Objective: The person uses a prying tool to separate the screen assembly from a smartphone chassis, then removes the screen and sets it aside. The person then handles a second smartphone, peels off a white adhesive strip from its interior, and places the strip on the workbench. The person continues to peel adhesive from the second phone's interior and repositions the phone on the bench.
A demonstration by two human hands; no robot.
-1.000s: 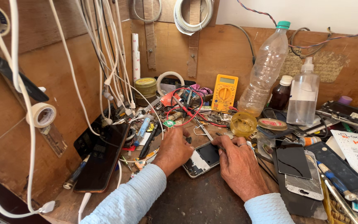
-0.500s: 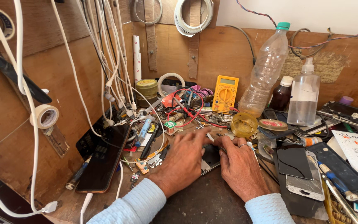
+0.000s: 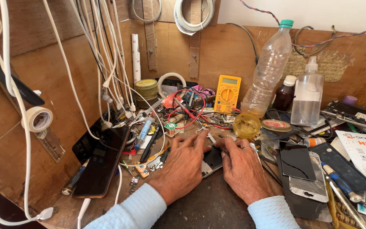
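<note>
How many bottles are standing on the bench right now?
3: a tall clear plastic bottle beside the yellow multimeter, a small brown bottle right of it, then a clear dispenser bottle. Clutter may hide more.

Your wooden workbench (image 3: 208, 208) is crowded: a black phone (image 3: 100, 163) lies at the near left, with a yellow multimeter (image 3: 227, 88) and a clear plastic bottle (image 3: 269, 70) standing at the far side. On the right you have a spray bottle (image 3: 307, 94), a dark screen panel (image 3: 296, 161) and a cracked phone (image 3: 308, 184).
</note>
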